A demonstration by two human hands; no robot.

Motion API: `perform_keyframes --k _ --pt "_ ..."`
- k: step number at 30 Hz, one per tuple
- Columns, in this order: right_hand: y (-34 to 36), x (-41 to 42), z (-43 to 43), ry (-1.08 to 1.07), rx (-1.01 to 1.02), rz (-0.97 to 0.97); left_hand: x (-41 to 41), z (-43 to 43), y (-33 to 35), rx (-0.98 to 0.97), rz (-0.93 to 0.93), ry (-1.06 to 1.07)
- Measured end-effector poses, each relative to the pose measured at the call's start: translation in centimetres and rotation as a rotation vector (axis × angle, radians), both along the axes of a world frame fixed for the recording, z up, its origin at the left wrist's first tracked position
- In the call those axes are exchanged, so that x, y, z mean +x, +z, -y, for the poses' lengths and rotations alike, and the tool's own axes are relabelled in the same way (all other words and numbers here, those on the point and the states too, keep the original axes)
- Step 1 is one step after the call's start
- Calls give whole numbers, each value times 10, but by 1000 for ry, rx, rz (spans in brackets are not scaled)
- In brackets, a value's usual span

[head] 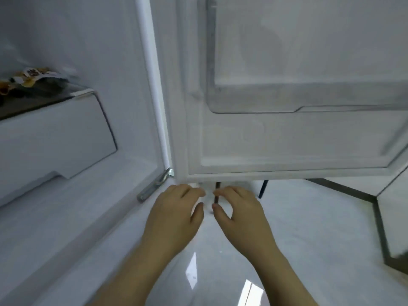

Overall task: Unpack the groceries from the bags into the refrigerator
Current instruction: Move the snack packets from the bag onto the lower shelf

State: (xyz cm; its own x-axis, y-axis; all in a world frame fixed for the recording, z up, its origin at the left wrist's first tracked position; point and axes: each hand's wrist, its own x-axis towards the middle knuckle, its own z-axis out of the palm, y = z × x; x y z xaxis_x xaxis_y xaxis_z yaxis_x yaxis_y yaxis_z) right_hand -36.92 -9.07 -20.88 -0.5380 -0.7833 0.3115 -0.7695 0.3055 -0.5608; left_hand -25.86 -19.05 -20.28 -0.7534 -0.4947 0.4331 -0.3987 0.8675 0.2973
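At the far left, a glass shelf with a white front trim [85, 93] inside the white open refrigerator [123, 62] carries a blurred pile of crinkled yellow, brown and white snack packets [28, 79], lying flat near the shelf's front edge. Below the shelf sits a white drawer with a clear front panel [55, 138], and under that the bare white refrigerator floor slopes toward the camera. A metal hinge bracket [154, 184] marks the lower corner where the cabinet meets the white refrigerator door [287, 140], which stands swung wide; a clear plastic door bin [309, 98] hangs on its inner face. Just below the door's bottom edge, over the glossy white tiled floor [220, 261], the person's left hand [176, 210] reaches forward, its grip curled, thumb and fingers bent toward a small white thing [208, 196] that is too blurred and hidden to name; whether the fingers touch it cannot be told. Right beside it, the right hand [240, 208] mirrors the pose, its grip partly curled with thumb and forefinger close around the same white patch and a thin dark upright piece [217, 192]. Further right, a thin dark leg [263, 188] stands on the floor, and dark grey strips [379, 217] border the tiles at the right edge.
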Motion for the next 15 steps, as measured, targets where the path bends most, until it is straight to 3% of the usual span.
perform_keyframes --k 15 --pt "-19 -99 -263 -547 118 101 -168 -218 -19 108 102 -490"
